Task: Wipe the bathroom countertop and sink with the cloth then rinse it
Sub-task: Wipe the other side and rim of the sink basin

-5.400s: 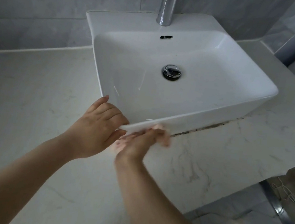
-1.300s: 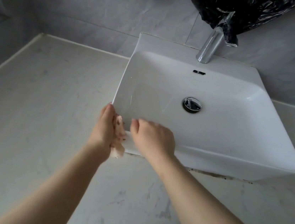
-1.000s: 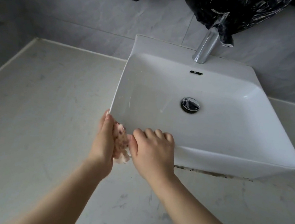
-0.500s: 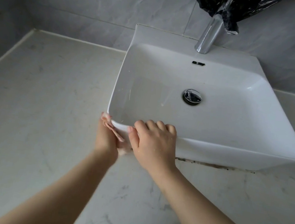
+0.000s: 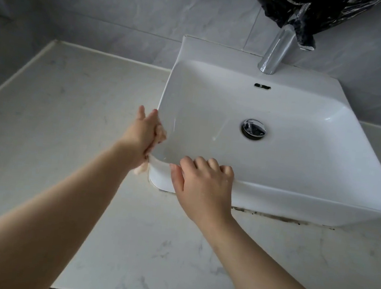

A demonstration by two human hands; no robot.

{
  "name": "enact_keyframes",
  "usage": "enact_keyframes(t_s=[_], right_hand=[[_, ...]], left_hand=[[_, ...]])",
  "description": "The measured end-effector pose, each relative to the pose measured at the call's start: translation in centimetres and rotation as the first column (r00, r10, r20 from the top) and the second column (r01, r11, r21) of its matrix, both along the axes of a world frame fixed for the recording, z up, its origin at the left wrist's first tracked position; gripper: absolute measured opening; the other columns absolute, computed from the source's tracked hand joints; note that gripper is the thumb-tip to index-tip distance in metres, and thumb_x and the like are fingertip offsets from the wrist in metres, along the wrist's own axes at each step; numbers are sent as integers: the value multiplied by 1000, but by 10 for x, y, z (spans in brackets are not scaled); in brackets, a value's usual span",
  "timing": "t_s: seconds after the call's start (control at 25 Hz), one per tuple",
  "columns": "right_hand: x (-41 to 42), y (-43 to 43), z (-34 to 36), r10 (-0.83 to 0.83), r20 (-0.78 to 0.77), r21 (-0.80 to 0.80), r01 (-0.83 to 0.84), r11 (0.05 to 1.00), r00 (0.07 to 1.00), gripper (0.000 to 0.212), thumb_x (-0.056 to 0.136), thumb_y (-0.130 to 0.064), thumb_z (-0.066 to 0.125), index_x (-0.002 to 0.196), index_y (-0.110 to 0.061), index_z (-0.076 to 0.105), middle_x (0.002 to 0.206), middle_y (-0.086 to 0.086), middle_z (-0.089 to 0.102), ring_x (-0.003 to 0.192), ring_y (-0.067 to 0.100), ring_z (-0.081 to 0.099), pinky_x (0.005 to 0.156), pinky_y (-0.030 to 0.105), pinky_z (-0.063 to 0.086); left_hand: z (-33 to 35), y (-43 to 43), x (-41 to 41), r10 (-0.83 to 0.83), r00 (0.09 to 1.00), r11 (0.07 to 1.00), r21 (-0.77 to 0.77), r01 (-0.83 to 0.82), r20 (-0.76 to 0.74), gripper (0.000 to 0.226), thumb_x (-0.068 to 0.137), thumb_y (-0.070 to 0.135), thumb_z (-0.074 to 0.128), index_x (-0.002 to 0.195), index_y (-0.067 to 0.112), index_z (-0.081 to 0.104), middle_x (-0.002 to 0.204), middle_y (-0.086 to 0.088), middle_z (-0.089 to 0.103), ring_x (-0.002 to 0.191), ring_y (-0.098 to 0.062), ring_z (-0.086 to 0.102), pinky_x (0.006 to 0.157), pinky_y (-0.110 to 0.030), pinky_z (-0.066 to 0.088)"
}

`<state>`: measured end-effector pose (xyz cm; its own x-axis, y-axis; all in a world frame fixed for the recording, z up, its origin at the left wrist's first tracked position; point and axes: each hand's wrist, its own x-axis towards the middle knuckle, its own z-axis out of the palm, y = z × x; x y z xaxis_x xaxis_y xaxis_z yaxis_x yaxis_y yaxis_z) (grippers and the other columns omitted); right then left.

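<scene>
One cloth (image 5: 160, 134) between left hand (image 5: 142, 130) and sink rim (image 5: 168, 84).

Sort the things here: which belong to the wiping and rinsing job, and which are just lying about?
Job: cloth, gripped by left hand; sink, its rim held by right hand; countertop; tap.
Just there: black plastic; wall tiles.

Dim, even light, soft sheen on sink (image 5: 332, 118), bowed edges

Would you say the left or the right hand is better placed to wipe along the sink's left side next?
Left. The left hand holds the cloth against the left wall of the sink; the right hand only grips the front rim.
</scene>
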<state>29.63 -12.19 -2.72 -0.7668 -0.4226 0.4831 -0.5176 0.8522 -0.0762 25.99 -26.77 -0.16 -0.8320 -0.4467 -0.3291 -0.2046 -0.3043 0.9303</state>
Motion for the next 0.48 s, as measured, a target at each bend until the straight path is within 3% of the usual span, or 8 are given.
enact_keyframes(t_s=[0.08, 0.12, 0.16, 0.2, 0.24, 0.28, 0.36, 0.48], right_hand=[[-5, -2, 11, -5, 117, 9, 4, 1000, 993, 43, 93, -41, 36, 66, -15, 57, 55, 4, 57, 54, 28, 55, 53, 30, 30], [-14, -4, 19, -3, 269, 7, 1, 1000, 963, 43, 96, -41, 32, 75, -13, 57, 68, 8, 64, 66, 30, 60, 56, 33, 36], [-25, -5, 30, -5, 479, 2, 5, 1000, 878, 40, 99, -41, 30, 87, -13, 56, 89, 11, 66, 85, 32, 61, 66, 37, 42], [-38, -6, 36, -17, 679, 17, 8, 1000, 733, 36, 99, -42, 30, 101, -16, 55, 114, 11, 61, 106, 32, 54, 82, 42, 43], [-52, -9, 37, -56, 784, 97, -34, 995, 618, 35, 98, -43, 33, 118, -21, 51, 136, 8, 47, 126, 32, 40, 97, 46, 36], [-62, -14, 38, -87, 820, 170, -96, 981, 566, 40, 97, -45, 36, 133, -30, 43, 152, 3, 29, 139, 32, 22, 107, 52, 25], [-77, -25, 30, -114, 826, 252, -180, 951, 553, 55, 95, -49, 40, 146, -40, 21, 160, -7, 1, 146, 30, -5, 111, 62, 8], [-86, -32, 13, -146, 829, 263, -147, 953, 539, 64, 94, -54, 38, 148, -44, 5, 160, -9, -5, 146, 32, -6, 109, 67, 12]], left_hand=[[-9, 5, 12, -99, 993, 979, -175, 108, 59, 15, 100, 27, 35, 98, 17, 47, 57, 0, 46, 49, -15, 40, 48, -26, 27], [-10, 11, 23, -118, 989, 963, -234, 135, 85, 18, 99, 27, 36, 100, 16, 50, 63, -1, 49, 52, -15, 44, 47, -24, 31], [-11, 15, 29, -122, 986, 952, -268, 148, 111, 18, 99, 25, 37, 101, 15, 51, 66, -2, 52, 52, -14, 48, 46, -23, 34], [-8, 16, 29, -121, 984, 944, -291, 156, 134, 16, 98, 22, 37, 97, 13, 50, 65, -3, 52, 50, -14, 49, 42, -21, 34], [-7, 12, 22, -123, 979, 934, -315, 169, 163, 15, 97, 20, 37, 91, 12, 49, 62, -5, 51, 45, -13, 48, 37, -17, 32], [-4, 7, 9, -126, 973, 924, -335, 187, 194, 16, 97, 18, 37, 87, 12, 48, 59, -5, 48, 42, -13, 45, 34, -15, 29], [3, -2, -18, -140, 955, 901, -367, 232, 260, 17, 96, 18, 37, 85, 10, 47, 58, -5, 48, 46, -17, 45, 35, -16, 28], [2, -5, -8, -208, 932, 849, -419, 323, 296, 12, 96, 19, 37, 97, 11, 46, 65, -4, 49, 52, -18, 47, 35, -16, 29]])
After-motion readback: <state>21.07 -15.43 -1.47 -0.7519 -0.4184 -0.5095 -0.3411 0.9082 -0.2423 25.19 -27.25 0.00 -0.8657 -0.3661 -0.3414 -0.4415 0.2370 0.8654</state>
